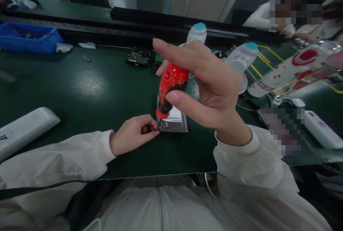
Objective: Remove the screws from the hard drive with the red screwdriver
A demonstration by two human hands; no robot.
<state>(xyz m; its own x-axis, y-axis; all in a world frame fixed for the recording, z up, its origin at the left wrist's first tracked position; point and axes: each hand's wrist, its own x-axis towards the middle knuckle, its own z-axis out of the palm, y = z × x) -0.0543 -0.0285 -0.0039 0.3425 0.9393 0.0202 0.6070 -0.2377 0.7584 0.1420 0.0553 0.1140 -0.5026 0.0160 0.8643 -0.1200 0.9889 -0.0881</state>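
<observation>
A silver hard drive (pixel 174 125) with a white label lies flat on the green table in front of me. Above it, my right hand (pixel 209 84) grips the red and black handle of a screwdriver (pixel 174 77), thumb on the near side and fingers over the top. The screwdriver's thin shaft points down to the drive's near left corner. There my left hand (pixel 136 132) rests low with thumb and fingertips pinched together, touching the corner beside the shaft. Whatever lies between those fingertips is too small to make out. Part of the drive is hidden behind the screwdriver and right hand.
Further back lies a circuit-board assembly (pixel 138 57). A blue bin (pixel 29 38) stands back left, a white long device (pixel 29 129) at left. White fans (pixel 242 57), a patterned bottle (pixel 286 70) and a white power bank (pixel 325 129) are at right. Another person sits back right.
</observation>
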